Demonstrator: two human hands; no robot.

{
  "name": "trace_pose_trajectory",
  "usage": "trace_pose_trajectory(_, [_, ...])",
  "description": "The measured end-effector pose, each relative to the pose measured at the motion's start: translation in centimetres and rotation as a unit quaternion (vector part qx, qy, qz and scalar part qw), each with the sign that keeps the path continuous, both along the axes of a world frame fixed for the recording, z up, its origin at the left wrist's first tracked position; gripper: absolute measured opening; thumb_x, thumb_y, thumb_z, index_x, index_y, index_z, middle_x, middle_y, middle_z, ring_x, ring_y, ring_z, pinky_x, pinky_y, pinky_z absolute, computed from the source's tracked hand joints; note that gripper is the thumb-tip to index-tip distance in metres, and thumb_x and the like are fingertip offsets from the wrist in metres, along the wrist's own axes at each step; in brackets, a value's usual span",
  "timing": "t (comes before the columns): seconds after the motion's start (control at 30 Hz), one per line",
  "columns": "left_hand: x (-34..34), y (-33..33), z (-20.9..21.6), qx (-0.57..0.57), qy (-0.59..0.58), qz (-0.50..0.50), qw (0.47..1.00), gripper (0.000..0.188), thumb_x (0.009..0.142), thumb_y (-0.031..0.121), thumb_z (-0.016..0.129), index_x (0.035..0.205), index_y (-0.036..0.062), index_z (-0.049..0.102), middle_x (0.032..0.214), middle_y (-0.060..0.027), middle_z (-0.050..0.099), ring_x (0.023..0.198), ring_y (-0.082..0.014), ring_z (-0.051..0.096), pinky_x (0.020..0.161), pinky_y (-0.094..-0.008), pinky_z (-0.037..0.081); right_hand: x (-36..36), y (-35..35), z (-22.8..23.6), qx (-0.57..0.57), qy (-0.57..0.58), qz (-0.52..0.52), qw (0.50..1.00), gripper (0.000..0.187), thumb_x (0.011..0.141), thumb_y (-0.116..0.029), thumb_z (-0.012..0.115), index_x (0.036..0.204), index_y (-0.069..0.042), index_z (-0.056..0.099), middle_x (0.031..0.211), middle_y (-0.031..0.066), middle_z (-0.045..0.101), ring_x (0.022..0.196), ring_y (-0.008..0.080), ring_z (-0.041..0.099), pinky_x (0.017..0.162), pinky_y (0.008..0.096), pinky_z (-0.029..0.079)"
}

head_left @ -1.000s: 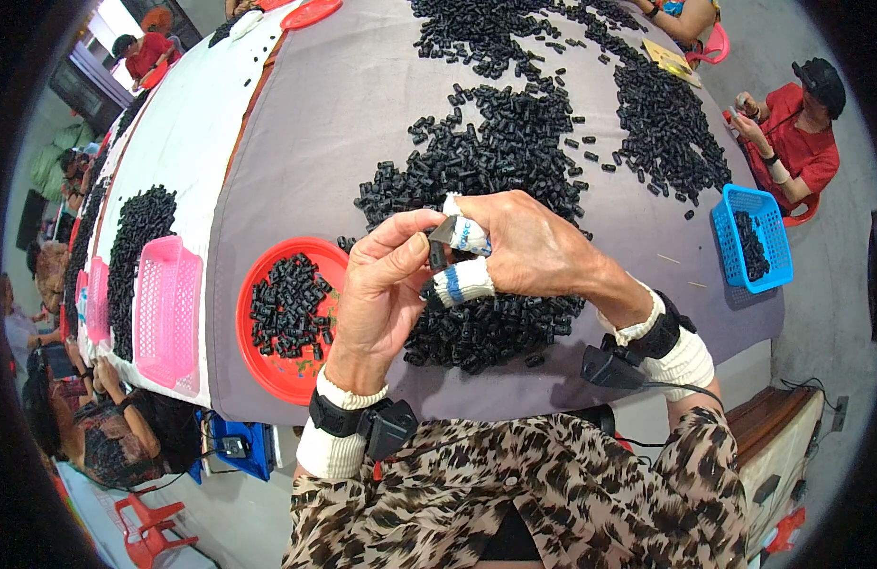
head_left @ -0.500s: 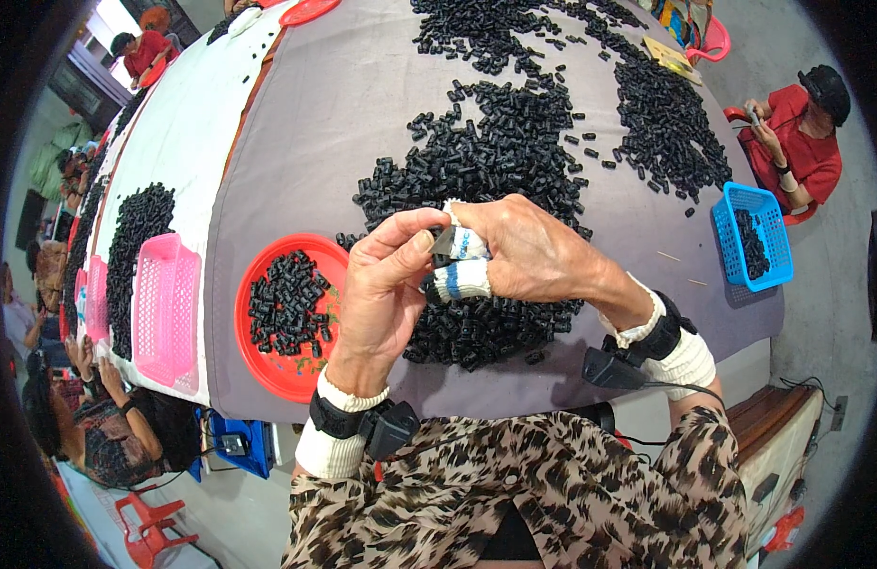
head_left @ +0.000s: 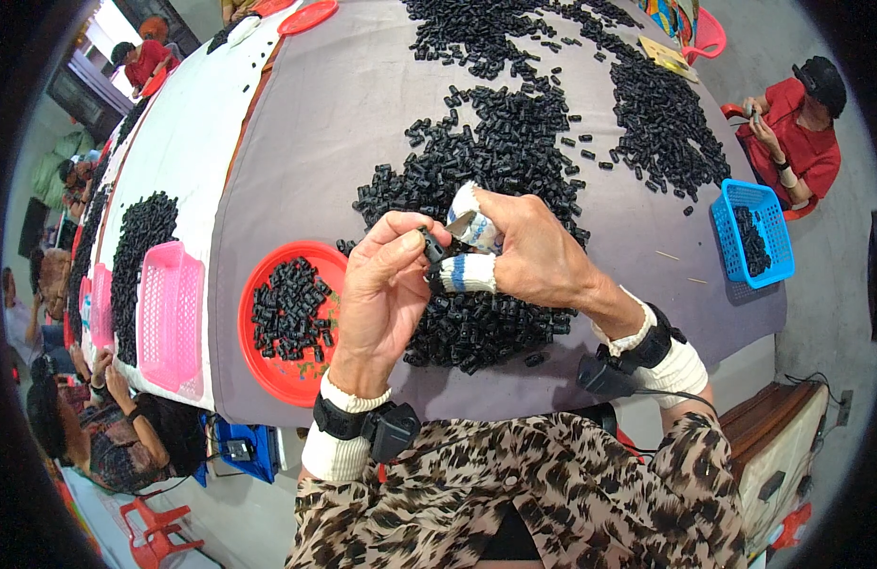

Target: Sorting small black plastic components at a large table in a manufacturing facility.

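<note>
The table [head_left: 305, 142] bears a large pile [head_left: 505, 161] of black parts, apparently the bulk left to process; the red plate [head_left: 275, 379], left of the pile, carries a smaller lot, probably the finished share, though this is unconfirmed; the right hand [head_left: 547, 251] grips what looks like a blade [head_left: 458, 225]; the left hand [head_left: 381, 294] pinches one part [head_left: 432, 248] just beside it, seemingly unfinished.
</note>
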State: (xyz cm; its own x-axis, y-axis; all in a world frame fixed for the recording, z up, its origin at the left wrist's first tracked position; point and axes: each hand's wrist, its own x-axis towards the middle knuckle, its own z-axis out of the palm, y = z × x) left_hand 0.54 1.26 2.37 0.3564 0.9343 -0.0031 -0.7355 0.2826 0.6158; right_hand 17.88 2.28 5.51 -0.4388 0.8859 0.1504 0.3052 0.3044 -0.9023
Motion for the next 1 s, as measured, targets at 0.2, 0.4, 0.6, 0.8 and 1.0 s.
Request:
trace_pose_trajectory(0.2, [0.6,-0.1,0.1,0.0,0.052,0.045,0.998,0.02,0.088,0.009,0.054,0.105,-0.0011,0.055,0.091,-0.0083,0.061,0.08,-0.0096,0.057,0.073,-0.0208,0.046,-0.2,0.0,-1.5,0.091,0.038,-0.02,0.995,0.026,0.075,-0.017,0.067,0.083,0.0,0.05,0.057,0.0084,0.055,0.05,0.0124,0.052,0.046,0.0284,0.04])
trace_pose_trajectory(0.4, [0.7,-0.2,0.0,-0.003,0.073,0.041,0.997,0.024,0.089,0.011,0.053,0.109,-0.0019,0.054,0.085,-0.005,0.062,0.076,-0.007,0.057,0.069,-0.0191,0.047,0.0,-0.1,-1.7,0.027,0.075,-0.008,0.997,0.023,0.076,-0.017,0.067,0.083,-0.001,0.052,0.059,0.0052,0.054,0.054,0.0082,0.046,0.048,0.0274,0.04])
trace_pose_trajectory(0.6, [0.8,-0.2,-0.3,-0.014,0.074,0.047,0.996,0.022,0.089,0.012,0.053,0.107,-0.0004,0.055,0.084,-0.0037,0.061,0.074,-0.0061,0.056,0.066,-0.018,0.046,0.1,-0.2,-1.8,-0.009,0.069,-0.008,0.998,0.023,0.076,-0.019,0.066,0.084,-0.001,0.054,0.062,0.0038,0.054,0.057,0.0083,0.047,0.051,0.0265,0.04])
trace_pose_trajectory(0.8, [1.1,-0.3,-0.4,-0.015,0.075,0.046,0.996,0.02,0.089,0.012,0.054,0.105,0.0016,0.056,0.083,-0.0027,0.061,0.073,-0.0056,0.055,0.065,-0.0186,0.046,0.2,-0.1,-2.2,0.004,0.071,-0.001,0.997,0.023,0.077,-0.019,0.066,0.085,-0.001,0.054,0.063,0.0033,0.055,0.058,0.0079,0.047,0.053,0.0262,0.04])
trace_pose_trajectory(1.0, [0.9,-0.4,-0.3,-0.012,0.076,0.043,0.996,0.018,0.089,0.012,0.054,0.104,0.002,0.056,0.082,-0.0024,0.06,0.074,-0.0062,0.055,0.065,-0.0183,0.045,0.3,0.0,-2.2,-0.014,0.045,0.009,0.999,0.025,0.076,-0.02,0.067,0.085,-0.001,0.055,0.064,0.004,0.055,0.058,0.008,0.048,0.053,0.0269,0.041])
